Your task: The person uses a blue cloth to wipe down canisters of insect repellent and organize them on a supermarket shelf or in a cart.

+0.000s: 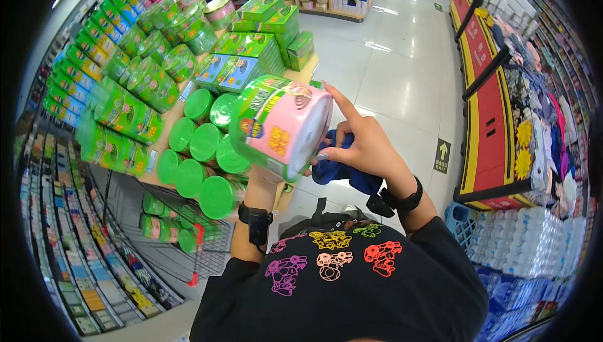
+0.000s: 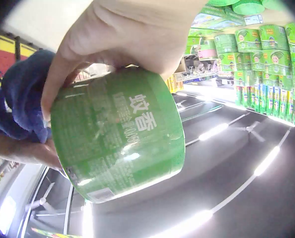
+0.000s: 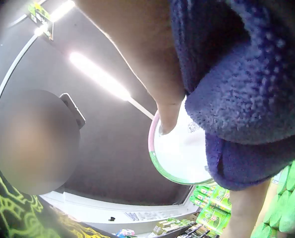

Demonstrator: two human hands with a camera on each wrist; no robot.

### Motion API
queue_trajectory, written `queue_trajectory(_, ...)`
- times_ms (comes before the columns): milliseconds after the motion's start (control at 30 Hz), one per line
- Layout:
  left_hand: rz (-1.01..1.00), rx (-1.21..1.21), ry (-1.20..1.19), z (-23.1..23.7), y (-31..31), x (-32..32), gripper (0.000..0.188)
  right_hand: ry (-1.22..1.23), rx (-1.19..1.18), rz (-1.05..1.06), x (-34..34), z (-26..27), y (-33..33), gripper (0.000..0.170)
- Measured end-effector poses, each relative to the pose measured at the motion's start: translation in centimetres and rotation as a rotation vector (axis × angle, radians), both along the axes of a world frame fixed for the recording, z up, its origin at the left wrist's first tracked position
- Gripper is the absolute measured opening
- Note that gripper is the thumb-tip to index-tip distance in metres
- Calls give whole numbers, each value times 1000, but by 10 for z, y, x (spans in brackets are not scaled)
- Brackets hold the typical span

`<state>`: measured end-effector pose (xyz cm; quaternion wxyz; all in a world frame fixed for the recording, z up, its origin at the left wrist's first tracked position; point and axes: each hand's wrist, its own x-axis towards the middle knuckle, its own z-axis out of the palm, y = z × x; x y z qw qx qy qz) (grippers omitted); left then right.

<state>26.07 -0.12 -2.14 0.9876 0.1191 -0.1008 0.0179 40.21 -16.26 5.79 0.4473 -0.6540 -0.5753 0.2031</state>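
Note:
A round tub with a green and pink wrapper [image 1: 286,125] is tilted on its side in the head view, its pale flat end facing right. My left hand [image 1: 266,173] supports it from below, mostly hidden; in the left wrist view that hand [image 2: 122,37] grips the green tub [image 2: 120,136]. My right hand [image 1: 374,147] has a dark blue cloth [image 1: 348,171] bunched in its curled fingers, with the forefinger at the tub's upper rim. The right wrist view has the cloth [image 3: 246,104] beside the tub's white end [image 3: 182,151], which a digit of the right hand [image 3: 142,54] touches.
Green-lidded tubs [image 1: 204,142] stand on a display table at left, with green boxes [image 1: 251,47] behind. A wire cart [image 1: 207,241] holding similar tubs is below. Tiled floor [image 1: 396,81] runs ahead; red bins of clothes [image 1: 493,128] and bottled water packs [image 1: 534,241] line the right.

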Motion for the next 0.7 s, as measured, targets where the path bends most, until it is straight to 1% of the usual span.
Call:
queue_trajectory(100,152,-47,167,-17,-11,7,78,105,-48,110,37,-14,-8,96)
queue_trajectory(167,284,-83,377,-23,-19,7,73,258,-44,173,52,-31,-6,95)
queue_trajectory(233,374,64,530,-18,-22,9,68,356,-55,204,62,-47,2,94)
queue_trajectory(267,411,139,608,-15,-21,9,66,356,-55,216,65,-55,9,94)
queue_trajectory(300,418,148,590,-14,-18,8,59,357,-54,224,68,-64,17,94)
queue_trajectory(333,477,198,646,-16,-13,7,56,360,-51,226,70,-74,26,94)
queue_trajectory(400,577,301,757,-22,-1,6,52,262,-51,231,75,-96,48,98)
queue_trajectory(433,637,341,768,-29,8,5,50,211,-50,227,76,-104,59,99)
queue_trajectory(500,752,414,781,-47,27,5,50,151,-152,181,71,-110,80,105)
queue_trajectory(533,790,481,807,-48,34,8,49,114,-205,159,69,-114,89,107)
queue_trajectory(567,833,546,826,-45,41,12,49,70,-191,151,70,-126,98,111)
queue_trajectory(600,882,610,843,-43,48,16,49,86,-200,153,72,-136,107,110)
queue_trajectory(700,922,649,976,-40,57,26,54,108,-229,174,76,-161,133,107)
